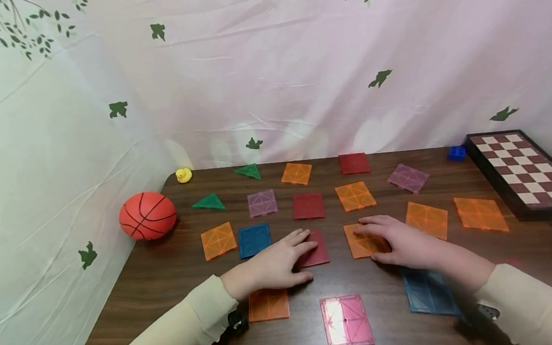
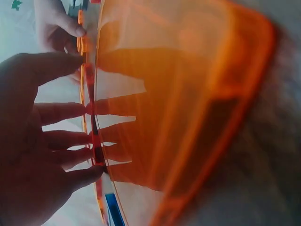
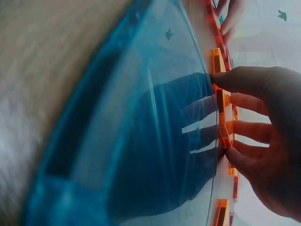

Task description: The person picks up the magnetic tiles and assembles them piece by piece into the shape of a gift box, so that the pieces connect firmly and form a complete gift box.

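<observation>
My left hand (image 1: 276, 263) reaches over the red square tile (image 1: 314, 248), its fingers spread and the fingertips resting on it. The thumb lies just in front of that tile's near edge. Further right, my right hand (image 1: 405, 240) spreads over an orange square tile (image 1: 358, 242), fingertips on its surface and thumb at the near right corner. Under the left wrist lies another orange tile (image 1: 268, 307), which fills much of the left wrist view. A large blue tile (image 3: 127, 155) shows close up in the right wrist view, below the right forearm. Between the arms lies a pink square tile (image 1: 346, 322).
Several more coloured tiles, including a blue square (image 1: 254, 240), a red square (image 1: 308, 206) and green triangles (image 1: 209, 202), lie flat behind the hands. A red ball (image 1: 148, 215) and a yellow duck (image 1: 184, 175) sit left. A checkered board (image 1: 532, 172) and a blue block (image 1: 456, 153) are right.
</observation>
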Motion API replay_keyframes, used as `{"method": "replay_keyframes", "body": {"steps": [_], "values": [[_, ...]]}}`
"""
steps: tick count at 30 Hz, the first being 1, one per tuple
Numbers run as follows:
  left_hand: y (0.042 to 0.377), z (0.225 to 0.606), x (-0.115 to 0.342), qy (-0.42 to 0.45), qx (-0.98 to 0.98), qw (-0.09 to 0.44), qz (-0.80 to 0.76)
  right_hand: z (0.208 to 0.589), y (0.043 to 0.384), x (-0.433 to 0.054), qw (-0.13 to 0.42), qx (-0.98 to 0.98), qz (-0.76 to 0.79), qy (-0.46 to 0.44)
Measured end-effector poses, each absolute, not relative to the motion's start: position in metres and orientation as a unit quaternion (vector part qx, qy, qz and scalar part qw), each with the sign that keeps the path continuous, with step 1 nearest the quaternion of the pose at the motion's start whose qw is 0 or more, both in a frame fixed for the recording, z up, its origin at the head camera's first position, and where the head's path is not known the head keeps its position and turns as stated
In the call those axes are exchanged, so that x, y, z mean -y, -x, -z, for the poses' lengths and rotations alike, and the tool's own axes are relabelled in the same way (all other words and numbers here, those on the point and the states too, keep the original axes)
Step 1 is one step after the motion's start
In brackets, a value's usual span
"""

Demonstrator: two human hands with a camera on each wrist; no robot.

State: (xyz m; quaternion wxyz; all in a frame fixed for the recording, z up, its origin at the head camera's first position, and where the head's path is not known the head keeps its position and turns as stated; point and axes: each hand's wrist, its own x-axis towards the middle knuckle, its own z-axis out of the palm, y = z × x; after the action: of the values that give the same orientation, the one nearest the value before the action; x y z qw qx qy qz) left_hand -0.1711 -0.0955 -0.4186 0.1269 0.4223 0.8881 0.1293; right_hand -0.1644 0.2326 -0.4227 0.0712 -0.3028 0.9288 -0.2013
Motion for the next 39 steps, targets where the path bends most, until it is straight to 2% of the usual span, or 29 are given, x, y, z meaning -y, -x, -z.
{"method": "replay_keyframes", "body": {"steps": [24,28,33,39], "values": [[0.174,0.416,0.073,-0.488,-0.853,0.151,-0.105,0.426,0.159,-0.219,0.036,-0.925,0.196,0.325],[0.175,0.414,0.072,-0.49,-0.852,0.156,-0.098,0.423,0.162,-0.22,0.046,-0.923,0.2,0.326],[0.175,0.411,0.072,-0.489,-0.851,0.17,-0.088,0.415,0.176,-0.226,0.054,-0.924,0.227,0.302],[0.176,0.411,0.07,-0.488,-0.85,0.18,-0.078,0.406,0.214,-0.237,0.018,-0.936,0.224,0.272]]}}
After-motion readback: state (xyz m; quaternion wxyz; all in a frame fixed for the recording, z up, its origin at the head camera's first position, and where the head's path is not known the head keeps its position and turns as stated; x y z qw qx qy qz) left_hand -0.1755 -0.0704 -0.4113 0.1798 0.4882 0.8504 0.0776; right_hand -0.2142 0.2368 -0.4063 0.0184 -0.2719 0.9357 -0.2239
